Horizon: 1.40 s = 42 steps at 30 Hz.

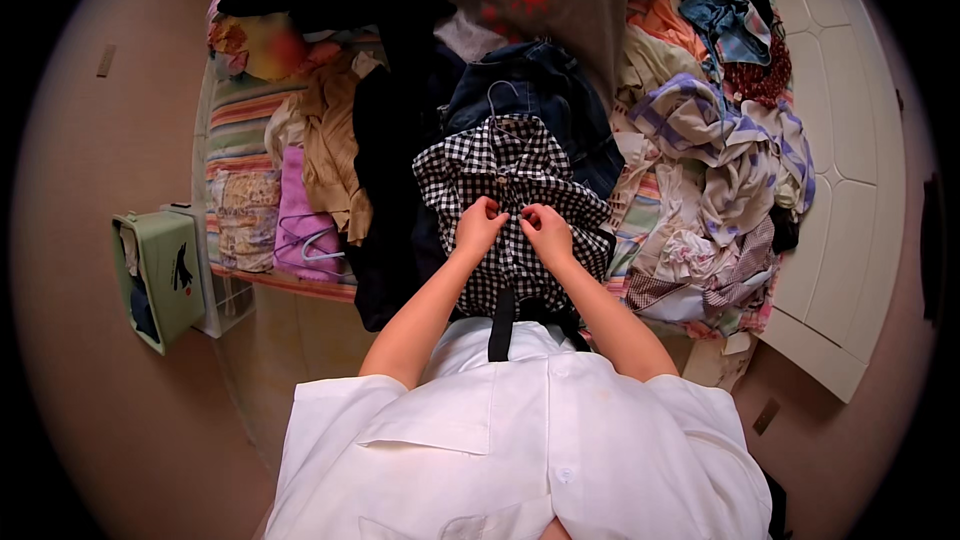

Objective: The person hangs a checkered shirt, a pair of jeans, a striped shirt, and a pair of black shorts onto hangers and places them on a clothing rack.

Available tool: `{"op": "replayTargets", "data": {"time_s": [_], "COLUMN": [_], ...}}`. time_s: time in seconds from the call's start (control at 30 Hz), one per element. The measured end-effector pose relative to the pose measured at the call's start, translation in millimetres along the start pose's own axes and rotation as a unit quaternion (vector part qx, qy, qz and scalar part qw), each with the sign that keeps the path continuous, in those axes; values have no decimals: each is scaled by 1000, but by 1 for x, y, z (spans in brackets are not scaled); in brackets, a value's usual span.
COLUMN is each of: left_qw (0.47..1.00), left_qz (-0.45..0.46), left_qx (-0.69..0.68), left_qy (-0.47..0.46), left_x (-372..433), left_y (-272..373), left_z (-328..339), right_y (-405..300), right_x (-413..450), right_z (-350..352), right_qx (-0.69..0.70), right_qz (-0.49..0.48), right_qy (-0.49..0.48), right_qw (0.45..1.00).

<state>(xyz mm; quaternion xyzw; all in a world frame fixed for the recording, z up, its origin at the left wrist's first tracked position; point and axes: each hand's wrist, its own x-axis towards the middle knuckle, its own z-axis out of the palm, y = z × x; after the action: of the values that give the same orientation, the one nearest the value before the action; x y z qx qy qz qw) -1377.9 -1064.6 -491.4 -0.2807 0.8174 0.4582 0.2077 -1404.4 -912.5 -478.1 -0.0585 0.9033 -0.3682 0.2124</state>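
Observation:
A black-and-white gingham collared shirt (517,274) lies in front of me with a wire hanger (501,84) in its neck, the hook pointing away from me. My left hand (478,231) pinches the shirt front just left of the button placket. On the other side, my right hand (549,236) pinches the cloth close to the placket, a short gap from the left. The fingertips partly hide the fabric they grip. One pale button (502,179) shows below the collar. Dark blue denim clothing (544,75) lies under and beyond the shirt.
Mixed clothes (727,165) heap on the bed's right side, beside a cream panelled board (832,127). Leftward are black garments (386,187), a tan garment (330,142) and a pink folded cloth (300,202) with hangers (319,251). A green bin (161,277) stands at the left.

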Motion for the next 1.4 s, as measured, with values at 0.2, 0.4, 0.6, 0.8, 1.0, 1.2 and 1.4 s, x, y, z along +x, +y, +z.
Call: {"op": "replayTargets", "data": {"time_s": [0.2, 0.4, 0.6, 0.8, 1.0, 1.2, 1.4], "left_qw": [995, 960, 954, 985, 984, 951, 920], "left_qz": [-12, 213, 154, 100, 49, 5, -29], "left_qx": [86, 147, 233, 122, -169, -296, -377], "left_qy": [45, 105, 108, 75, 18, -86, -104], "left_x": [0, -6, 5, 12, 7, 0, -11], "left_y": [-2, -4, -5, -6, -18, -25, -23], "left_z": [8, 6, 18, 15, 3, 0, 4], "right_y": [-9, -5, -5, -2, 3, -2, -16], "right_x": [4, 9, 9, 13, 20, 20, 9], "right_z": [6, 6, 9, 14, 19, 14, 4], "right_qx": [-95, -157, -169, -192, -55, 337, 419], "right_qz": [5, -20, -25, -26, 64, 196, 231], "right_qy": [-6, -13, -19, -34, -48, -106, -83], "right_qw": [995, 987, 985, 980, 995, 915, 874]}}
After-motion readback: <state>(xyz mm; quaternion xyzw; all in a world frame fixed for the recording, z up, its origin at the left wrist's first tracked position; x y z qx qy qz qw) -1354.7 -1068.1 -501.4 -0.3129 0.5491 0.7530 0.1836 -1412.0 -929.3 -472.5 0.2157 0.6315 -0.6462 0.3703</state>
